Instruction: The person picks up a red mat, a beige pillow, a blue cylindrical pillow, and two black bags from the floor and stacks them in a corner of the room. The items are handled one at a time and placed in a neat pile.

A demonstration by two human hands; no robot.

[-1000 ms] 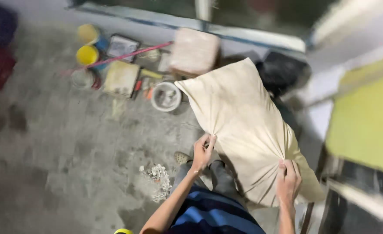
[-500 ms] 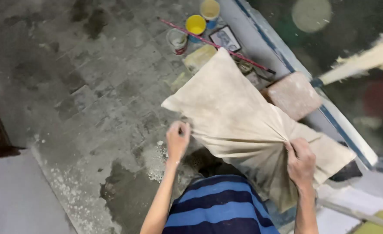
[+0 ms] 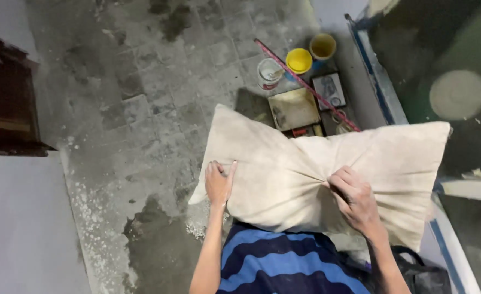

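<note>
I hold a large beige pillow-like sack (image 3: 284, 163) in front of my chest, lying sideways above the floor. My left hand (image 3: 218, 182) lies flat on its lower left edge, fingers together. My right hand (image 3: 354, 198) is bunched into the cloth near the middle, where folds radiate from the grip. My blue and dark striped shirt (image 3: 276, 261) shows below the sack.
Stained concrete floor (image 3: 142, 103) spreads to the left. Beyond the sack sit two yellow tubs (image 3: 299, 60), a white paint can (image 3: 269, 72), a flat tray (image 3: 294, 109), a small framed picture (image 3: 330, 90) and a red rod (image 3: 306, 84). Dark furniture (image 3: 6, 103) stands at left; a black bag (image 3: 423, 272) lies at lower right.
The view has swung, and the sack has turned from slanting to lying level across me. My right hand now grips nearer its middle; the left stays at the lower left edge.
</note>
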